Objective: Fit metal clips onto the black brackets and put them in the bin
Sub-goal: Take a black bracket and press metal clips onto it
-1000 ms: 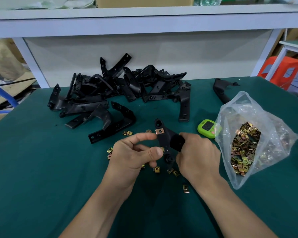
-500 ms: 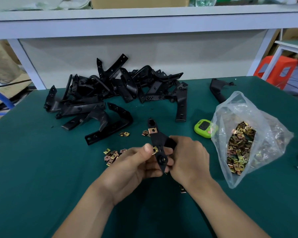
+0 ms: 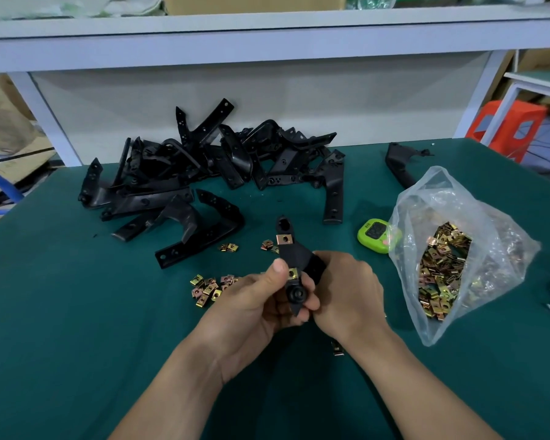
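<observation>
Both my left hand and right hand are curled around one black bracket, held just above the table. My left thumb presses a metal clip against its middle; I judge it not fully seated.

Risk: the thumb slips and the clip goes on skewed or springs off among the loose clips just beyond.

A second clip sits fitted nearer the far end.

Risk: a twisting right grip could dislodge it.

Farther back lies the bracket pile. No bin is visible.
</observation>
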{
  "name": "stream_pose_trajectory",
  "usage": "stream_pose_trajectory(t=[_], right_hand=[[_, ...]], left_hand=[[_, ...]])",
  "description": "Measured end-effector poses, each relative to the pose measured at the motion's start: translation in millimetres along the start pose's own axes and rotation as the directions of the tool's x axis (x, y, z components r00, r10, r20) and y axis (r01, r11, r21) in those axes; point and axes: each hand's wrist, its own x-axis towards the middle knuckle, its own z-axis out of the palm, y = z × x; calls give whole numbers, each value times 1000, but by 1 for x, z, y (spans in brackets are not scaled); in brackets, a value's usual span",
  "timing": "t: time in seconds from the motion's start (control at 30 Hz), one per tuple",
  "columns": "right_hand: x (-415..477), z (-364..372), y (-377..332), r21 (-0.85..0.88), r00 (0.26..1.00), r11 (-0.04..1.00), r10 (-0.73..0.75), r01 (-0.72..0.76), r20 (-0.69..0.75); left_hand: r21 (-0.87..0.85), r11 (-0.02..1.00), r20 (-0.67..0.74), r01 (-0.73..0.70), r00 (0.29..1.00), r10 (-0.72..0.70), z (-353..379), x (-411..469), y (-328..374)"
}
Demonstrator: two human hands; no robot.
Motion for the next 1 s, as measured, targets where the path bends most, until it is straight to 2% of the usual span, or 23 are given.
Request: stream_pose_trajectory(t=[0.07,0.17,0.23,0.5,0.7,0.8,0.87,0.93,1.0], right_hand=[[0,0,-1,11,1000,1000,3,-3,7],[1,-2,-2,75,999,997,31,-30,-11],[0,-3,-3,64,999,998,21,-19,-35],[-4,-5,-2,-20,978,999,-54,51,-201],[-4,-2,-1,-7,988,999,-34,33,-149],[-6,2,0,30,992,998,-57,61,-116],[-5,3,-1,53,994,996,-61,66,-90],[-4,3,0,59,997,996,-64,67,-48],[-4,3,2,33,993,994,-103,105,-51]], left_hand=[[-70,997,4,46,999,-45,-2,1,1],[-138,988,158,70,986,-47,-6,-1,7],[-145,988,203,56,979,-26,-8,-2,8],[-211,977,86,35,996,-17,-4,-1,4],[-240,967,89,80,994,-60,-5,-1,4],[-217,974,-26,63,997,-70,-3,3,3],[-134,991,-167,19,985,-41,-4,7,2],[92,994,-383,-52,920,84,-6,9,-1],[394,915,-524,-82,798,297,-6,10,-4]])
